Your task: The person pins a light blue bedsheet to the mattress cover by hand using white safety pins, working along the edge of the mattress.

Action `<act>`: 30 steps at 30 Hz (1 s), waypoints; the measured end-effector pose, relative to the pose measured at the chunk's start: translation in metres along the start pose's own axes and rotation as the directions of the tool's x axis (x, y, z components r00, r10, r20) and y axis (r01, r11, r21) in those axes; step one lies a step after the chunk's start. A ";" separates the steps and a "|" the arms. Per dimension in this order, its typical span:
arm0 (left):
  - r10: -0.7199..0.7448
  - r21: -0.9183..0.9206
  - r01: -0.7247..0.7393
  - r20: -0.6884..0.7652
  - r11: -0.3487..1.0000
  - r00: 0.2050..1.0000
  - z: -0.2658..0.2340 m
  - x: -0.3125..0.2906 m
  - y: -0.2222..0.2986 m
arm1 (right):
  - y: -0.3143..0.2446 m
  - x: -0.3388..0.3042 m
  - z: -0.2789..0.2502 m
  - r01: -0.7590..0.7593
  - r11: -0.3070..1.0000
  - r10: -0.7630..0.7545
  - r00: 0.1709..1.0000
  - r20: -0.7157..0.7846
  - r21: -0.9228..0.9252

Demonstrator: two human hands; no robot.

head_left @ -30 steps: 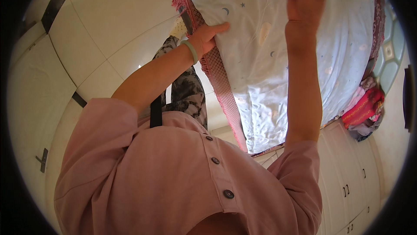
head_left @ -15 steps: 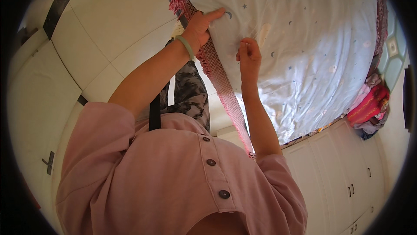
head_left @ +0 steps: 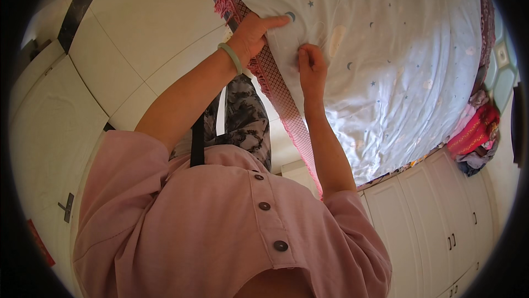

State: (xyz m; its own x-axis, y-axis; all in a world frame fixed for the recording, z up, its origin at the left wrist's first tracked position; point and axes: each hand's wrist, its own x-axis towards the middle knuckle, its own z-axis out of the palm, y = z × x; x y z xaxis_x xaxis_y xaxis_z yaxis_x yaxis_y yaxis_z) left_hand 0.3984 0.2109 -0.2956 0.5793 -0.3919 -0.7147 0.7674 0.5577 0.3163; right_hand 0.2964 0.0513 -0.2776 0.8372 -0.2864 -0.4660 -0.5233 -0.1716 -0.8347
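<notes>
A pale blue quilt (head_left: 380,110) printed with moons, stars and small animals lies spread over a bed. At its left edge my left hand (head_left: 252,34), with a pale green bangle (head_left: 231,57) on the wrist, holds the quilt's border. The thumb lies stretched on top while the other fingers are hidden beneath. Just to the right, my right hand (head_left: 313,66) is closed in a pinch over the cover. Whatever lies between its fingertips is too small to make out. A red patterned, fringed cloth (head_left: 275,91) shows under the quilt along the edge.
White cabinets (head_left: 424,204) with dark handles stand at the lower right. A heap of clothes (head_left: 475,135), partly red, lies at the bed's right corner. On the left are pale floor tiles (head_left: 149,39) and a white door (head_left: 55,143) with a dark handle.
My right hand has shifted slightly left, and its fingers have curled closer together. My left hand keeps its place on the quilt edge. The whole view has moved a little.
</notes>
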 end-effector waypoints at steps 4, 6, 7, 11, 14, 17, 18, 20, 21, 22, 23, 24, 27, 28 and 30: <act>0.003 -0.033 -0.004 -0.031 0.999 1.000 -0.001 0.001 -0.002 | 0.003 0.000 -0.001 0.033 0.998 -0.033 0.999 -0.006 -0.045; 0.012 -0.040 -0.014 -0.038 0.999 0.999 -0.001 0.001 -0.004 | 0.005 0.000 -0.002 0.036 0.997 -0.036 0.999 -0.005 -0.062; 0.011 -0.042 -0.012 -0.037 0.999 0.999 -0.001 0.001 -0.004 | 0.005 0.000 -0.003 0.037 0.997 -0.037 0.999 -0.003 -0.067; 0.034 -0.038 -0.035 -0.019 0.999 0.999 -0.004 0.002 -0.006 | 0.008 0.001 -0.005 0.037 0.998 -0.036 0.999 0.008 -0.053; 0.046 0.004 -0.046 -0.016 0.999 0.999 -0.004 0.002 -0.008 | 0.005 0.004 -0.005 0.042 0.996 -0.042 0.999 0.012 -0.082; 0.069 0.040 -0.069 -0.010 0.997 0.998 -0.003 0.002 -0.009 | -0.002 0.008 -0.005 0.049 0.981 -0.046 0.999 0.019 -0.190; 0.081 0.048 -0.081 -0.005 0.996 0.997 -0.002 0.001 -0.009 | -0.005 0.010 -0.004 0.035 0.976 -0.032 0.999 0.015 -0.216; 0.148 0.139 -0.143 -0.022 0.980 0.989 0.001 0.000 -0.013 | -0.009 0.012 0.001 0.009 0.963 -0.007 1.000 0.005 -0.268; 0.182 0.183 -0.174 -0.028 0.968 0.983 0.003 -0.002 -0.015 | -0.013 0.013 0.003 0.007 0.954 -0.010 1.000 -0.008 -0.300; 0.178 0.223 -0.164 -0.042 0.961 0.983 0.003 -0.002 -0.016 | -0.016 0.015 0.006 0.005 0.944 -0.012 1.000 -0.020 -0.331; 0.175 0.261 -0.154 -0.057 0.953 0.983 0.004 -0.002 -0.017 | -0.018 0.017 0.008 0.003 0.932 -0.016 0.999 -0.032 -0.362; 0.172 0.299 -0.143 -0.072 0.943 0.982 0.004 -0.002 -0.018 | -0.018 0.019 0.011 -0.005 0.928 -0.012 0.999 -0.042 -0.372; 0.210 0.283 -0.182 -0.070 0.942 0.975 0.001 0.001 -0.025 | -0.019 0.024 0.019 -0.014 0.916 -0.014 0.998 -0.068 -0.402; 0.217 0.281 -0.189 -0.070 0.941 0.974 0.001 0.000 -0.026 | -0.018 0.025 0.022 -0.012 0.912 -0.022 0.997 -0.078 -0.411; 0.230 0.277 -0.202 -0.070 0.939 0.971 0.003 0.000 -0.027 | -0.017 0.028 0.026 -0.024 0.911 -0.015 0.996 -0.093 -0.412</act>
State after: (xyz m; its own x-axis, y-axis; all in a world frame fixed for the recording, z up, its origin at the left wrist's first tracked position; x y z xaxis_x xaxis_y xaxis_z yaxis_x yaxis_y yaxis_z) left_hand 0.3785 0.1937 -0.3019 0.7194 -0.2007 -0.6649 0.6797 0.4003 0.6146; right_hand 0.3327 0.0709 -0.2844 0.8268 -0.3697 -0.4239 -0.5625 -0.5373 -0.6284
